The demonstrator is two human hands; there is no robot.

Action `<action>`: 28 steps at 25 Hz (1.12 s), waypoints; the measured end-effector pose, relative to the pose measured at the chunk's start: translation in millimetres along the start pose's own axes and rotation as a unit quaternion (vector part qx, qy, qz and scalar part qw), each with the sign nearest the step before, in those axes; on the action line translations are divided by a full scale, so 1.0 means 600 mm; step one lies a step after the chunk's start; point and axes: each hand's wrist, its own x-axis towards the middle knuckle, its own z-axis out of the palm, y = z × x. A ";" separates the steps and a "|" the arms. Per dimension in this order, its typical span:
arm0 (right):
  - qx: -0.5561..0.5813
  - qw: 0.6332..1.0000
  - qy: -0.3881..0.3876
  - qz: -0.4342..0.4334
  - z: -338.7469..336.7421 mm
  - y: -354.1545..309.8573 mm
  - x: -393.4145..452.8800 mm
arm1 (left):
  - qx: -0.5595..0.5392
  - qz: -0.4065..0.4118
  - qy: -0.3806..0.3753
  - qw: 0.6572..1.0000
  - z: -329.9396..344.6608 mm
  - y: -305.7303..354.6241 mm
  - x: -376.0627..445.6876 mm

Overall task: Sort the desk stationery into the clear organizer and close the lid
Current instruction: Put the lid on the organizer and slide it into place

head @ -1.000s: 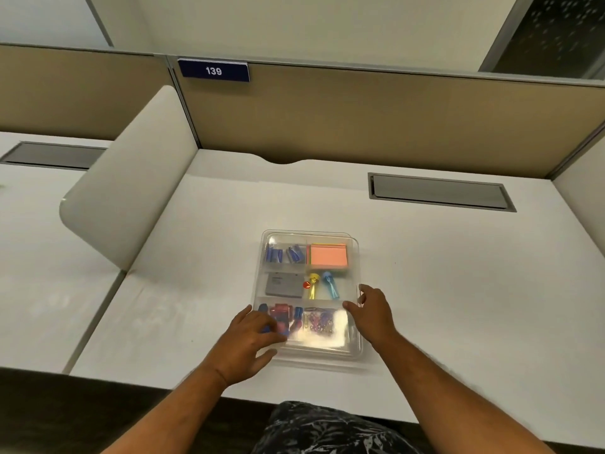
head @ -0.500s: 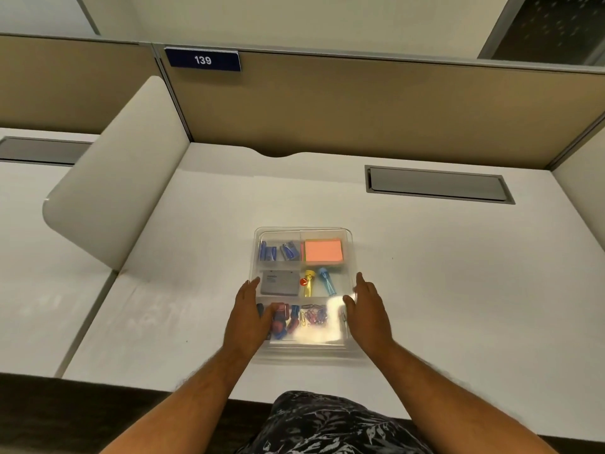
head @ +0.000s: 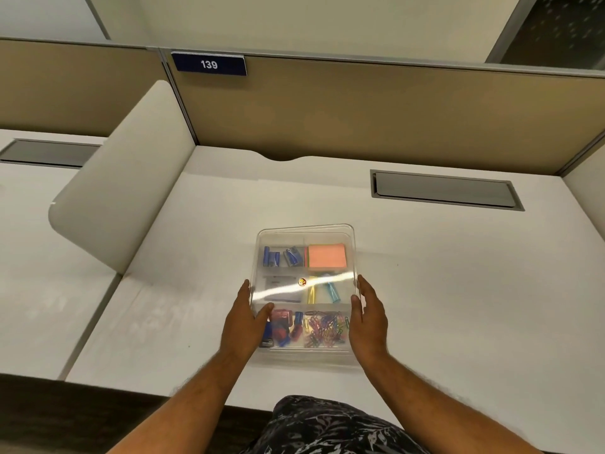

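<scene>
The organizer (head: 306, 291) lies on the white table (head: 458, 306), near its front edge and right before the person. The lid (head: 306, 234) seems to be on it already, because a bright glare runs across the top, so the step in hand is probably to seat the lid fully. To do it well, the person should press evenly on both long sides and then on the corners, and check that the rim sits flat all around. A push on one side only could tilt the lid or slide the whole box on the smooth table.

Inside, the goods are sorted: blue clips (head: 281, 256) at the far left, an orange note pad (head: 326, 255) at the far right, coloured paper clips (head: 325, 329) at the near right.

The left hand (head: 244, 322) is open and rather flat, with the fingers stretched along the left edge and the thumb over the top. The right hand (head: 368, 319) is also open and lies against the right edge. Neither hand holds any loose item; both only touch the organizer at its sides.
</scene>
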 end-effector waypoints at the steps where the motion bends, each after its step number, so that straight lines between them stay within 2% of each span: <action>1: -0.012 1.000 -0.005 0.009 0.000 0.002 0.005 | 0.005 -0.006 -0.005 1.000 0.002 -0.006 0.005; 7: -0.044 0.998 -0.037 0.021 0.003 0.024 0.018 | -0.016 -0.010 -0.008 1.000 0.009 -0.007 0.005; 11: -0.048 0.997 -0.038 0.044 -0.008 0.025 0.043 | 0.030 0.001 -0.019 0.999 0.011 0.003 0.011; 14: -0.025 0.993 -0.080 0.083 -0.026 0.013 0.052 | 0.053 0.004 -0.037 0.998 0.006 0.005 0.025; 16: -0.057 0.988 -0.116 0.089 -0.040 0.009 0.066 | 0.069 0.011 -0.048 0.996 0.005 0.006 0.031; 19: -0.145 0.957 -0.234 0.095 -0.073 -0.009 0.090 | 0.109 0.020 -0.050 0.993 0.010 0.001 0.028; 22: -0.143 0.915 -0.342 0.156 -0.098 -0.033 0.084 | 0.244 0.042 -0.024 0.969 0.010 -0.020 0.022; 25: -0.242 0.897 -0.349 0.120 -0.083 -0.030 0.083 | 0.307 0.077 -0.017 0.948 0.009 -0.031 0.034; 28: -0.324 0.877 -0.345 0.083 -0.064 -0.039 0.093 | 0.343 0.095 -0.044 0.933 -0.005 -0.025 0.046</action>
